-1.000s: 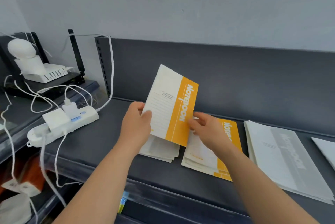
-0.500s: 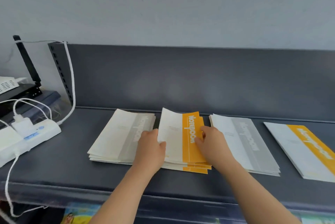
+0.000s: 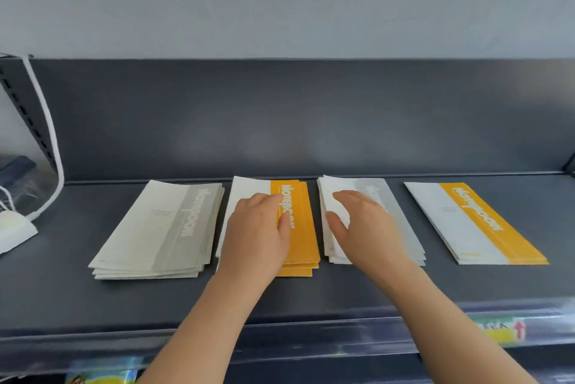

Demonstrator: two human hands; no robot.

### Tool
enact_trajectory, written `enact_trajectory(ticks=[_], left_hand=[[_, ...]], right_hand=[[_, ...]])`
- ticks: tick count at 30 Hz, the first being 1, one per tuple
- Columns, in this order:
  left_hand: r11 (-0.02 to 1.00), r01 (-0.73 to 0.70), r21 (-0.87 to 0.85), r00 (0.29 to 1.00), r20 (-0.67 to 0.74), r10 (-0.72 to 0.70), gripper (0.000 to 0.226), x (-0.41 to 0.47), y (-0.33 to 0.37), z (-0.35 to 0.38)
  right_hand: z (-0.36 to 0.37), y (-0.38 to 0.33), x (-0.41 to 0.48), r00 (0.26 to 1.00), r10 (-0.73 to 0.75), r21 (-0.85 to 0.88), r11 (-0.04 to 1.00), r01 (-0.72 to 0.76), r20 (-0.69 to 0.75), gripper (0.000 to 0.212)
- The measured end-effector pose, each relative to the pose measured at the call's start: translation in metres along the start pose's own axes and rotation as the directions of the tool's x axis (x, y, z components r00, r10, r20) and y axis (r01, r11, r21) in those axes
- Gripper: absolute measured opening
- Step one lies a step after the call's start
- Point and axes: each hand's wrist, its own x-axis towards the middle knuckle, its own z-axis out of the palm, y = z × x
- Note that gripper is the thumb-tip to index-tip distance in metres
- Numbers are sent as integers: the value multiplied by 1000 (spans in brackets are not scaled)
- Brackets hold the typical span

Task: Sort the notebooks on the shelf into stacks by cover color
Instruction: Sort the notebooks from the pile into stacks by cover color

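**A:** Where were the notebooks?

**B:** In four stacks in a row on the dark shelf (image 3: 342, 293): a far-left grey stack (image 3: 161, 228), an orange stack (image 3: 299, 243), a second grey stack (image 3: 345, 184) and a far-right orange stack (image 3: 476, 222), each apart from its neighbour.

**A:** And the hands?

**B:** The left hand (image 3: 255, 237) lay flat on the orange stack, fingers relaxed, gripping nothing. The right hand (image 3: 367, 228) rested on the second grey stack, fingers loosely spread, thumb by its left edge. Both hid much of the covers beneath.

**A:** Anything nearby?

**B:** A white cable (image 3: 46, 122) hung at the far left above a white device (image 3: 15, 229), well apart from the stacks. A coloured label (image 3: 501, 329) sat on the shelf's front rail.
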Motion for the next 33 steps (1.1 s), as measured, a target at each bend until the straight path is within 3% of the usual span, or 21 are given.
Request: enact_trajectory(ticks=[3,9,21,33], left_hand=[[997,-71,-28,997,-3,71,30,-1,35,13],[981,-156,-112,987,21,159,40,-7,126,57],[926,-209,-313,971,43,234,33,-27,345,177],[847,-296,-441,918,112,380,30,3,504,268]], right_hand=[[-23,30,-10,998,27,-13,1000,-28,-53,42],[-79,115,-35,987,94,-59,993,-102,-127,36],[-209,333,-95,949,234,-99,961,-259,-212,44],[-291,490,-94,863,366,-83,905,-417,-347,38]])
